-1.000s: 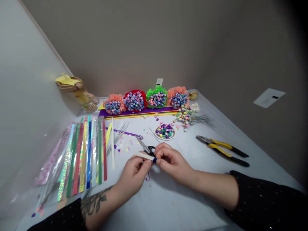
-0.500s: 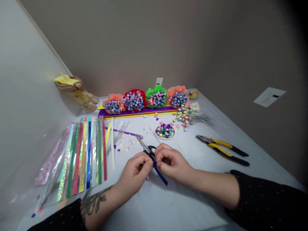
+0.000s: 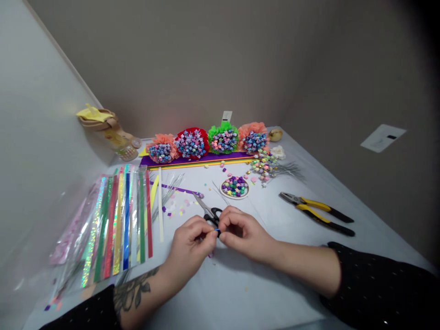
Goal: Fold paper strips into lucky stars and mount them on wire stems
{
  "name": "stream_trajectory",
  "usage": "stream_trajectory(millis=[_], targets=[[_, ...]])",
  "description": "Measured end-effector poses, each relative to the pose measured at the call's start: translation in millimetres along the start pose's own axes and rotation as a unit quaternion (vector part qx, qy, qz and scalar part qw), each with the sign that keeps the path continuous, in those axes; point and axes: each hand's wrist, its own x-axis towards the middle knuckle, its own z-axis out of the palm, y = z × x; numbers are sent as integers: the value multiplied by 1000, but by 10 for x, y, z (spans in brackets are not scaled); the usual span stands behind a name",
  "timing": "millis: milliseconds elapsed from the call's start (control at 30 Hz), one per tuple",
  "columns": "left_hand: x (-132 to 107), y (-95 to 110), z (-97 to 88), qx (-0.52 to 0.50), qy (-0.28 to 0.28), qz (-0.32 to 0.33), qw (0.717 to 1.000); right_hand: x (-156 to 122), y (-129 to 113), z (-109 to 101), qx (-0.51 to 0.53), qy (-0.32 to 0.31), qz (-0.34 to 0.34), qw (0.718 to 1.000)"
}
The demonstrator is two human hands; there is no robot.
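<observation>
Between my two hands is a small piece of dark blue paper strip (image 3: 217, 233), mostly covered by the fingertips. My left hand (image 3: 193, 243) pinches it from the left, thumb against forefinger. From the right, my right hand (image 3: 242, 233) is closed on it with bent fingers. Just beyond the fingers lie scissors (image 3: 208, 212) with dark handles, blades pointing away to the left. A round dish (image 3: 235, 197) of small folded paper stars stands a little farther off.
Colourful paper strips in clear sleeves (image 3: 118, 220) lie at left. Pliers (image 3: 316, 211) with yellow and black handles rest at right. Bouquets of paper stars (image 3: 192, 143) line the back, near loose stars (image 3: 264, 166) and wires (image 3: 290, 170). Paper scraps (image 3: 178, 206) are scattered mid-table.
The blue strip's long tail, which hung down toward me below the fingers, no longer shows; only a short bit is visible between the fingertips. Both hands stay nearly in place.
</observation>
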Motion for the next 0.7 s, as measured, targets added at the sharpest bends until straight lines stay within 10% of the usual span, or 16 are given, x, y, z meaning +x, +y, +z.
stream_trajectory(millis=[700], targets=[[-10, -45, 11, 4, 34, 91, 995, 8, 48, 24, -23, -47, 4, 999]])
